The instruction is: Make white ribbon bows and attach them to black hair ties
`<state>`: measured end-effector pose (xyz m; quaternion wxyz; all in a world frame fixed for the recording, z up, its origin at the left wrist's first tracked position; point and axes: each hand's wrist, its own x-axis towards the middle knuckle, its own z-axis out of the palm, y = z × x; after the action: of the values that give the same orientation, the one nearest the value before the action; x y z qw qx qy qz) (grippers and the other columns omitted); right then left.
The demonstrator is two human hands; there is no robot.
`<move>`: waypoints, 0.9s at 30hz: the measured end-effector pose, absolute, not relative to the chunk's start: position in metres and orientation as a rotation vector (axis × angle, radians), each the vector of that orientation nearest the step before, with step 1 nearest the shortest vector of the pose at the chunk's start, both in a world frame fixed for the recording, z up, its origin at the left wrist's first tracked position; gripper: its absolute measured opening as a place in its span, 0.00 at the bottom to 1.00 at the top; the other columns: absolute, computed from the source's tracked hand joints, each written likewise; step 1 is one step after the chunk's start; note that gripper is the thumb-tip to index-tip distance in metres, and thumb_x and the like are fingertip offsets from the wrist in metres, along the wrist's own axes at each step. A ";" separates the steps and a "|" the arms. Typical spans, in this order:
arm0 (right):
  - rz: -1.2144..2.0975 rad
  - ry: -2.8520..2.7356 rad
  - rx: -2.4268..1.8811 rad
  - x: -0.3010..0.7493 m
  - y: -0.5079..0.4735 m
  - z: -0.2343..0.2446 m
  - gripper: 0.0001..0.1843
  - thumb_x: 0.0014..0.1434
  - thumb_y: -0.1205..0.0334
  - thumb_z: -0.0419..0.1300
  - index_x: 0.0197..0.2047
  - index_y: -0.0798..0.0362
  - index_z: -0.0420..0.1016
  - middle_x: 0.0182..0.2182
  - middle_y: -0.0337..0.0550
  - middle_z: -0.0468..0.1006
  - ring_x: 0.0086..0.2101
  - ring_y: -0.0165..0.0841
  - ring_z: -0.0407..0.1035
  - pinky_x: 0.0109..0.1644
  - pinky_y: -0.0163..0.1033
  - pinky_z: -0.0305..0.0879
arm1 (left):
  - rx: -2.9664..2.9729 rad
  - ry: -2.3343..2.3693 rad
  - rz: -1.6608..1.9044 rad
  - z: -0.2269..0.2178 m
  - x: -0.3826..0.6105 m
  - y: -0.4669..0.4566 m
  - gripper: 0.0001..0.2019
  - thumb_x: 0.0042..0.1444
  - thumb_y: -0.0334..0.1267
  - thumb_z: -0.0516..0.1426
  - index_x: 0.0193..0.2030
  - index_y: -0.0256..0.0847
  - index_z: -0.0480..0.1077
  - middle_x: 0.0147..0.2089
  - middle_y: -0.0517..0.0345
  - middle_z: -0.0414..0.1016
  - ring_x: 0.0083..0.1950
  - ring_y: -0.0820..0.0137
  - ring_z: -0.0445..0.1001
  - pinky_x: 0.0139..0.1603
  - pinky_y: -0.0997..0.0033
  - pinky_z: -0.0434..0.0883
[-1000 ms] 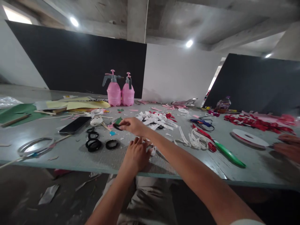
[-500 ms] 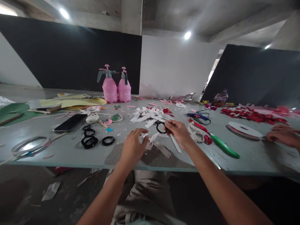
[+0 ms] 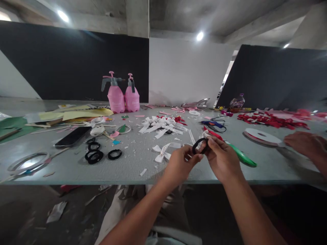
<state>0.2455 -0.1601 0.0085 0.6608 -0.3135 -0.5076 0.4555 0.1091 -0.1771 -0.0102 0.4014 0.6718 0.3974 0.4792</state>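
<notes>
Both sides grip now: my left hand (image 3: pixel 180 165) and right hand (image 3: pixel 224 159) pinch one black ring (image 3: pixel 194 147) near the white bow (image 3: pixel 161 154)!

Dim, greyish light falls from ceiling lamps (image 3: pixel 200 36) flaring white at ten, one and two o'clock, leaving glare on the desk (image 3: pixel 133 172) toward nine o'clock, a faint shadow by the left hand (image 3: pixel 179 164) at six, and deep darkness beneath at five. Wide-angle distortion stretches the edges; detail is soft even on the black ring (image 3: pixel 194 146), and the co-worker's hand (image 3: pixel 301 144) at three o'clock looks smeared.
</notes>
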 end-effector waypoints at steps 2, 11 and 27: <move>0.936 -1.149 -0.723 0.250 -0.161 0.005 0.10 0.54 0.54 0.63 0.33 0.52 0.72 0.26 0.39 0.73 0.28 0.32 0.71 0.34 0.39 0.70 | 1.765 1.078 1.197 -0.010 0.108 -0.184 0.12 0.55 0.42 0.56 0.43 0.38 0.70 0.33 0.55 0.75 0.29 0.74 0.69 0.29 0.75 0.62; 0.345 -1.924 -0.935 0.228 -0.146 -0.026 0.07 0.61 0.58 0.56 0.37 0.49 0.73 0.34 0.44 0.75 0.34 0.35 0.71 0.38 0.39 0.69 | 2.148 1.774 1.130 -0.005 -0.002 -0.173 0.11 0.55 0.36 0.54 0.44 0.42 0.72 0.44 0.55 0.75 0.42 0.67 0.72 0.45 0.67 0.67; 0.156 -2.390 -0.796 0.194 -0.141 -0.036 0.06 0.62 0.66 0.54 0.40 0.50 0.72 0.38 0.46 0.73 0.40 0.36 0.70 0.44 0.41 0.68 | 2.228 1.803 0.810 -0.019 -0.006 -0.179 0.22 0.53 0.41 0.58 0.56 0.48 0.67 0.49 0.55 0.75 0.53 0.62 0.70 0.52 0.66 0.65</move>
<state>0.1943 -0.1405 -0.0362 0.3040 -0.3005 -0.9021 0.0589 -0.0064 -0.1793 -0.0190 0.0814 0.7455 0.6034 0.2711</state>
